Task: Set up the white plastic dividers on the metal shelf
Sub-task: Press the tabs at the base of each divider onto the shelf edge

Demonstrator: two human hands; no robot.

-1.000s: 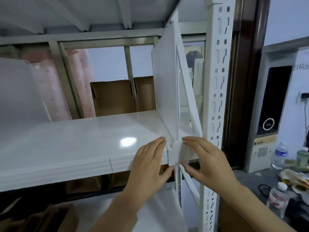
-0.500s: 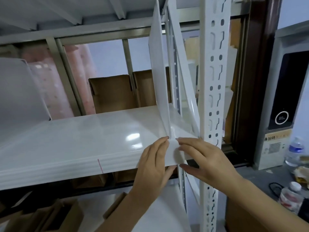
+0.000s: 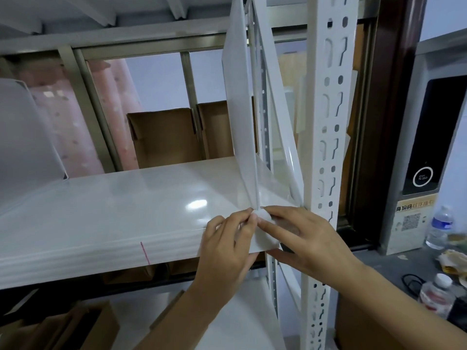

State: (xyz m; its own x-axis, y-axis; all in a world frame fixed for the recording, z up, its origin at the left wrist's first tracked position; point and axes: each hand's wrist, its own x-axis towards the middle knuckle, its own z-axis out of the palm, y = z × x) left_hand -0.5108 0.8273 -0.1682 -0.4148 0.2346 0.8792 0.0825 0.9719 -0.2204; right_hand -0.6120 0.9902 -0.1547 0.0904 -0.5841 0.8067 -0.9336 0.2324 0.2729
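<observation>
Up close, left hand (image 3: 227, 246) and right hand (image 3: 300, 238) both pinch the white divider's (image 3: 238, 102) foot at the metal shelf's (image 3: 101, 223) front right corner; nearby label writing is illegible.

Two open cardboard boxes (image 3: 174, 136) stood behind the shelf's back edge, beside pink rolls (image 3: 68, 122). Right of the shelf, water bottles (image 3: 439, 228) stood near a black panel (image 3: 424, 137) with a QR label (image 3: 410, 221).

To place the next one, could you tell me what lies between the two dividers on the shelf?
Head view: only bare shelf lies between the left divider and the right divider.
</observation>
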